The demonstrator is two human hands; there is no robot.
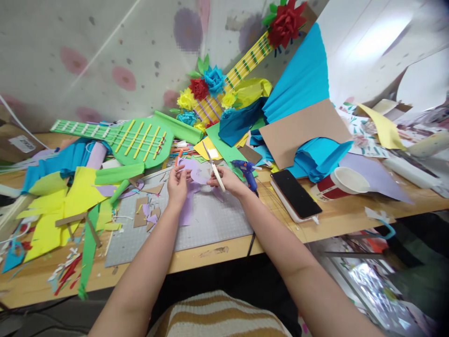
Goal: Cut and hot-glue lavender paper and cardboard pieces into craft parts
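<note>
Over the grey cutting mat (210, 234), a cut piece of purple paper (199, 175) is stretched between my two hands. My left hand (178, 187) pinches its left side, fingers closed. The fingertips of my right hand (229, 181) are at its right edge. That hand also grips a slim white-handled blade tool (218, 177), its grey metal end pointing up and away from me; whether it is scissors or a knife I cannot tell. More purple paper (185, 213) lies on the mat below. A blue glue gun (246, 172) stands just right of my right hand.
A green paper guitar (140, 142) lies behind on the left; a yellow one with paper flowers (210, 105) leans at the back. To the right are a phone (296, 193), a paper cup (336, 185) and cardboard (305, 126). Yellow paper scraps (79, 192) cover the left side.
</note>
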